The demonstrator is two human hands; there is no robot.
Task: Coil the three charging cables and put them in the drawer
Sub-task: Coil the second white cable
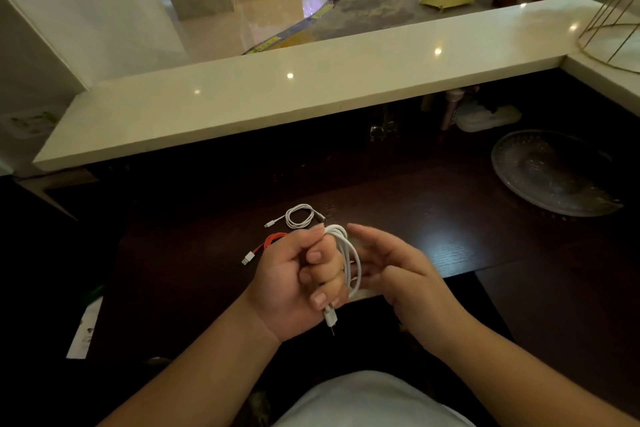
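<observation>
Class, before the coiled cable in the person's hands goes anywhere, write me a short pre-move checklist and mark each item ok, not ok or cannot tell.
1. White cable looped and gripped in left hand: ok.
2. Its plug end tucked in: not ok, it dangles below the fist.
3. Right hand free to help: ok.
4. Small white cable on the desk coiled: ok.
5. Red cable coiled: cannot tell, partly hidden.
6. Drawer open: cannot tell, not visible.

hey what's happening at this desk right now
A person is coiling charging cables at a dark wooden desk. The left hand grips a looped white cable, its plug hanging below the fist, while the right hand is open beside it. A small coiled white cable and a red cable lie on the desk. No drawer is visible.
</observation>
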